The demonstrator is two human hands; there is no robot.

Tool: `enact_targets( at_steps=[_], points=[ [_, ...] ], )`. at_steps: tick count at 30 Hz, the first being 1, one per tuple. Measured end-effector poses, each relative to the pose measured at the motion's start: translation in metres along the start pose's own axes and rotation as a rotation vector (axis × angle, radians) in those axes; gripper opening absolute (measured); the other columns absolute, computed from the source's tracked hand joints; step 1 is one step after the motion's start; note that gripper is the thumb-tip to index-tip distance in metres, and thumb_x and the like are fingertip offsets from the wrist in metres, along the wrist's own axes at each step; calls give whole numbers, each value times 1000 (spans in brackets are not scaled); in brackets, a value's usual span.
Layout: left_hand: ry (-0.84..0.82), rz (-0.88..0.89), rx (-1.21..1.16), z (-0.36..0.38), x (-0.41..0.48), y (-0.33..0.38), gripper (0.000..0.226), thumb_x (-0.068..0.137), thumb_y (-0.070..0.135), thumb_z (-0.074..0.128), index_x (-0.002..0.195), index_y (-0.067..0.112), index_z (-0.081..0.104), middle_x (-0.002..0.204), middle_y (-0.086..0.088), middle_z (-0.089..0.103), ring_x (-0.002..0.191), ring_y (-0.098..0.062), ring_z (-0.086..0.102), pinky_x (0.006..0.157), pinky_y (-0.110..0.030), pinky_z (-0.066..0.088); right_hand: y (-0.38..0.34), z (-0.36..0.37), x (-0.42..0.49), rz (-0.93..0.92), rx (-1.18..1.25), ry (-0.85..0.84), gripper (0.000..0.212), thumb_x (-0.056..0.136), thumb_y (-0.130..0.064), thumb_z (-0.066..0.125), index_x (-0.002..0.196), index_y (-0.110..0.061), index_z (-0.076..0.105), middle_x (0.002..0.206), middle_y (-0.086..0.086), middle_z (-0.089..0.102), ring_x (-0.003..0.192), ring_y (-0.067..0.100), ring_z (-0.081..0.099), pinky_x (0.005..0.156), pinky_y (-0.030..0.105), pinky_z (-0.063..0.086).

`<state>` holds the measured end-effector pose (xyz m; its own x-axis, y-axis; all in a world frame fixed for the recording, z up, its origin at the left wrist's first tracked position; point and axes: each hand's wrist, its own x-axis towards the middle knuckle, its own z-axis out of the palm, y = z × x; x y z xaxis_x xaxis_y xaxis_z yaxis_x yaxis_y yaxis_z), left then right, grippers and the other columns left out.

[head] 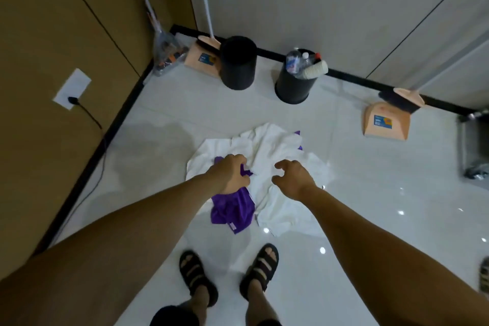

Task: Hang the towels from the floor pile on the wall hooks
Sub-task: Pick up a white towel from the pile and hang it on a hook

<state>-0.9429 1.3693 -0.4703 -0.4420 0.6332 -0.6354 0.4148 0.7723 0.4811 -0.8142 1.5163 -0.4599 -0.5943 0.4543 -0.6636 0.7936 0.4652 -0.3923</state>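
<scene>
A pile of white towels [267,145] lies on the pale tiled floor in front of my sandalled feet. A purple towel [232,209] lies on its near left part, and a second bit of purple cloth [298,133] peeks out at the far side. My left hand [231,173] is down on the pile, its fingers curled into the purple towel. Just right of it, my right hand [292,176] hovers over the white towels with its fingers spread and bent, holding nothing. No wall hooks are in view.
Two black bins stand by the far wall, an upturned one [238,63] and one [296,82] full of bottles and cups. Peach dustpans [386,120] [202,59] with brooms sit along the skirting. A cable [90,116] hangs from a wall socket at the left.
</scene>
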Motion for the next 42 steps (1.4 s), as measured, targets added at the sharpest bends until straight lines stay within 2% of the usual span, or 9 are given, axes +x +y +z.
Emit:
enact_targets(
  at_steps=[4,9,16,23,27,31,34,38,42],
  points=[
    [-27,-25,-13,68,80,-21,54,86,31,63,135,14,45,129,-6,53,106,-22,56,82,-28,40,69,63,67,109,72,-77,49,91,-29,57,137,-20,47,139,8,46,117,27,55,94,33,49],
    [-91,-71,-13,177,191,-83,59,89,34,62,140,15,41,140,-7,46,124,-25,49,102,-36,42,154,180,165,249,191,-127,50,91,-33,56,139,-20,45,140,7,47,122,27,53,99,34,43],
    [-121,-76,-2,294,305,-181,52,89,32,60,137,17,44,137,-5,47,122,-23,49,101,-38,42,255,321,297,391,189,-46,46,96,-34,47,138,-15,41,137,9,48,121,28,51,94,35,41],
    [-113,-58,-73,354,335,-226,48,90,31,61,134,18,48,134,-2,50,112,-15,52,88,-24,38,286,383,374,449,170,92,17,94,-20,43,101,-10,55,90,2,57,83,23,55,71,31,42],
    [-105,-68,-98,343,319,-223,49,89,33,61,135,19,47,134,-3,49,112,-17,53,89,-27,41,276,369,348,372,200,169,24,97,-33,45,76,-20,44,77,-2,54,73,20,52,65,30,36],
    [-88,-39,-109,291,283,-185,51,88,32,61,135,17,46,132,-5,49,114,-19,52,91,-29,42,234,309,289,198,260,292,26,92,-30,47,70,-19,39,78,1,50,71,21,48,64,30,35],
    [-2,35,-150,226,249,-139,55,85,30,67,133,16,47,128,-3,51,114,-19,53,87,-23,37,188,236,242,59,413,402,21,84,-28,54,70,-14,46,74,-3,51,67,14,48,59,27,36],
    [62,141,-195,110,190,-72,81,79,37,74,146,23,31,143,1,40,123,-16,46,95,-25,36,99,121,174,-13,817,383,23,71,-29,54,62,-15,38,49,-15,38,46,2,34,45,16,33],
    [44,335,-174,-5,114,-10,83,75,38,76,145,28,33,147,2,40,132,-17,41,106,-35,37,-1,15,102,-198,801,294,17,83,-17,53,73,-5,47,65,-2,48,58,3,45,58,22,43]
  ],
)
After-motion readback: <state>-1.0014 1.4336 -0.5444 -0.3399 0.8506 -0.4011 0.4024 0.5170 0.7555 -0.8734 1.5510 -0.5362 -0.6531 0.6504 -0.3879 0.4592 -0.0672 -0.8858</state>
